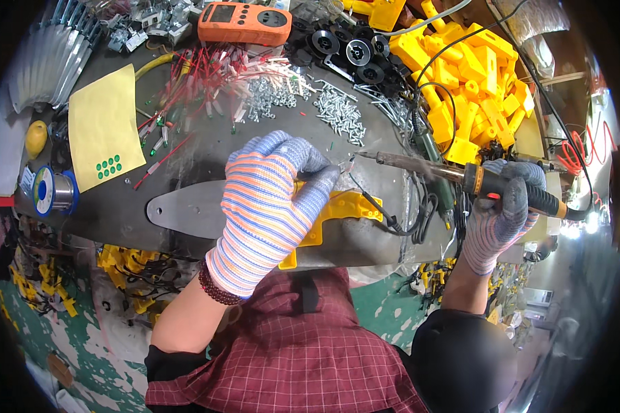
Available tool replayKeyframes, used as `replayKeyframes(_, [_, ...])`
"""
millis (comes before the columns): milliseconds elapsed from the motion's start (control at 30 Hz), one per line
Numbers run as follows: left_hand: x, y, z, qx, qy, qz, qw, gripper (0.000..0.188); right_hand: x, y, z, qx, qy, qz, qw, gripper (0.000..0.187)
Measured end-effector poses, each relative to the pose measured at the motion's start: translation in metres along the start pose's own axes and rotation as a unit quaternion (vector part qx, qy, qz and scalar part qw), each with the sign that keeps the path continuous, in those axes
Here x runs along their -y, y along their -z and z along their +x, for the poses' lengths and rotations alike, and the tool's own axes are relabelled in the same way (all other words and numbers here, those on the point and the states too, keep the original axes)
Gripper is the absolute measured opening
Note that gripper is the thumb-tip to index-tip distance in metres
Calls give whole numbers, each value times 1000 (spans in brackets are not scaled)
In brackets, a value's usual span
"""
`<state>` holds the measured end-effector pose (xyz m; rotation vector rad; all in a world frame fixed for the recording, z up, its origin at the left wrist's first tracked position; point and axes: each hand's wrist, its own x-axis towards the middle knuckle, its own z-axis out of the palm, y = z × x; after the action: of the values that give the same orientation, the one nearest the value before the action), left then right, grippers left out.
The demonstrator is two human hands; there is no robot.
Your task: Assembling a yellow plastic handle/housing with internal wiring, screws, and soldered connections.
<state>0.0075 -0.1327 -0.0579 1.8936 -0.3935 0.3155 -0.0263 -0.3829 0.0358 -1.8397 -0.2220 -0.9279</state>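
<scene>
My left hand point(269, 199), in a striped grey-fingered glove, is closed in a pinch of thumb and fingers. At the fingertips is a thin wire point(355, 180), its end small and partly hidden. My right hand point(506, 206), gloved alike, is wrapped round the handle of a soldering iron point(420, 165). The iron points left, its tip beside the pinched wire end. Under my left hand, a yellow plastic housing point(355, 205) lies on the table, partly covered by the glove. A black cable point(396, 224) runs from the thin wire and loops to the right.
Screws point(339, 113), red-wired parts point(213, 76) and black round parts point(358, 52) lie behind. Yellow housings point(461, 76) heap at the back right. An orange meter point(244, 23) sits at the back. At left are a solder spool point(55, 191) and a yellow sheet point(103, 117). A flat metal plate point(186, 210) lies left of my hand.
</scene>
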Motion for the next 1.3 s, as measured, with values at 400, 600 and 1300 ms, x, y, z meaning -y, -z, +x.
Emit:
replayKeyframes(400, [4,-5,4,4,4,12,1000,14,7,-7,1,13,-16,0,1000,27])
replayKeyframes(600, [4,-9,7,-12,-9,13,1000,14,6,-7,4,9,-3,-38,999,27])
replayKeyframes(1300, [7,-15,9,-10,-17,23,1000,15,2,-2,3,12,1,-49,999,26])
